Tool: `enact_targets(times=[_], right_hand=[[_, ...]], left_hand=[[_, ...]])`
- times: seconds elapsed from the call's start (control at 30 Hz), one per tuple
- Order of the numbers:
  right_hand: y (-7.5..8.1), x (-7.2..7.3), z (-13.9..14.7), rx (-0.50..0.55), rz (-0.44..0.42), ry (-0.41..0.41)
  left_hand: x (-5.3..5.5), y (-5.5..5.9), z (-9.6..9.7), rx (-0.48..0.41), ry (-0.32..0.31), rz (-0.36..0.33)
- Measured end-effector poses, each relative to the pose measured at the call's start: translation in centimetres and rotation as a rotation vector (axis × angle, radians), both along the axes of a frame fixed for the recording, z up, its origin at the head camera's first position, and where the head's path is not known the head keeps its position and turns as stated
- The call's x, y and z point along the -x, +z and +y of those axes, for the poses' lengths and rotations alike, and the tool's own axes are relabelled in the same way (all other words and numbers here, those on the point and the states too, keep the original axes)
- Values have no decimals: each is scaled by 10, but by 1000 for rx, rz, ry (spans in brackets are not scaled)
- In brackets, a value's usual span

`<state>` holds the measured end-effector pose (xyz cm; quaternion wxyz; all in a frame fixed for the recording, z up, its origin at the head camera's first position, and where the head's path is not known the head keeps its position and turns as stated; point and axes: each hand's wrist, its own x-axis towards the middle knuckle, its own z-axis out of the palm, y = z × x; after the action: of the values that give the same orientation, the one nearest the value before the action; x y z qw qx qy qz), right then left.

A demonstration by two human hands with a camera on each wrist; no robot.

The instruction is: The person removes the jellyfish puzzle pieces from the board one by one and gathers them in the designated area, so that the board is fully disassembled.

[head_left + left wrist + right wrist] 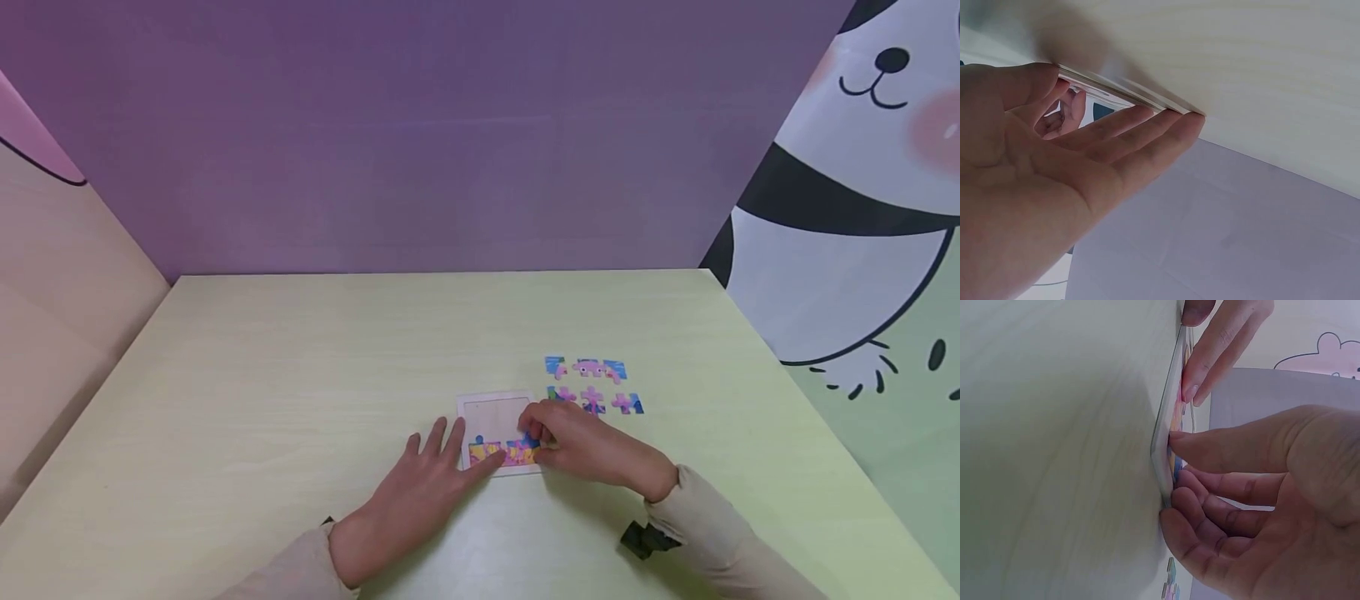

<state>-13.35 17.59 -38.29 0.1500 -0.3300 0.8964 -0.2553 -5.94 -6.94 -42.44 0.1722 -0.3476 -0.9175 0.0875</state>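
A white puzzle tray [495, 407] lies flat on the table, with joined yellow, pink and blue pieces [486, 451] along its near side. My left hand [420, 492] rests at the tray's left and near edges, fingers spread and fairly straight, its thumb touching the joined row. In the left wrist view the fingertips [1192, 125] meet the tray's edge. At the tray's right side my right hand [588, 442] curls its fingers and thumb at a blue puzzle piece [531, 440]. In the right wrist view the thumb [1222, 450] presses at the tray's corner; the fingers partly hide the piece.
Two rows of loose pink and blue puzzle pieces [591, 368] lie on the table beyond and right of the tray. The pale wood table [300, 358] ends at a purple wall panel [420, 167]. A dark band [648, 540] hangs at the right wrist.
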Motion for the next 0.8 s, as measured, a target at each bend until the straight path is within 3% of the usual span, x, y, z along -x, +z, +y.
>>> enact_targets(times=[0.43,0.67,0.8], right_hand=[[4,-3,0,10,106,11],[0,-12,7,60,75,-37],[-2,-17,15,99,105,-59]], left_hand=[[2,-5,-1,-12,0,7],[1,-3,0,2,0,21],[0,-2,-1,-20,-9,0]])
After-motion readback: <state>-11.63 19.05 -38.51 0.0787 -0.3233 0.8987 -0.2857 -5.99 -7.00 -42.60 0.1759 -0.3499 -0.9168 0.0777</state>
